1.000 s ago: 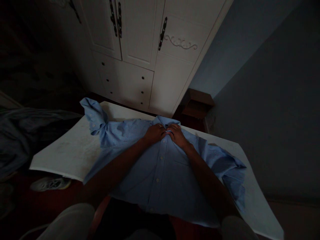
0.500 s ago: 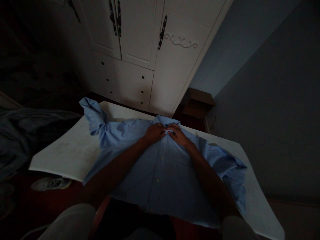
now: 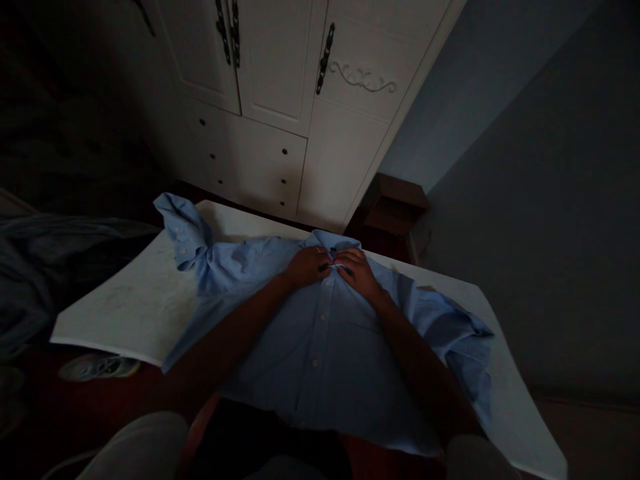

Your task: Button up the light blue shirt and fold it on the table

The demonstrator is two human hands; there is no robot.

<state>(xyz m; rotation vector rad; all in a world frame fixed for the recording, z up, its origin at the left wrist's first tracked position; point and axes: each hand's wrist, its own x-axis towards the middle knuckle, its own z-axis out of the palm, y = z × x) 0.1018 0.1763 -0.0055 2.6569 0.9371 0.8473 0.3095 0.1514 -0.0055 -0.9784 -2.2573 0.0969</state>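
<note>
A light blue button-up shirt (image 3: 280,333) lies spread front side up, its collar (image 3: 323,239) at the far edge and its hem toward me. Just below the collar, my left hand (image 3: 307,265) pinches the left side of the front placket. Opposite it, my right hand (image 3: 359,272) grips the other side, with the fingertips of both hands nearly meeting. The small piece between the fingers is mostly hidden. Several white buttons run down the placket below my hands. Both sleeves extend outward, the left one folded up with its cuff buttons showing.
Beneath the shirt is a white table (image 3: 125,320). Behind it stands a white wardrobe (image 3: 270,80) with dark handles. A brown open box-like cabinet (image 3: 400,197) sits by the wall. Dark fabric (image 3: 60,267) lies at left, above a shoe (image 3: 100,367) on the red floor.
My hands stay at the placket below the collar, with fingers shifted slightly and the fabric edges pinched up a little differently. The shirt lies as before; the view tilts slightly.
</note>
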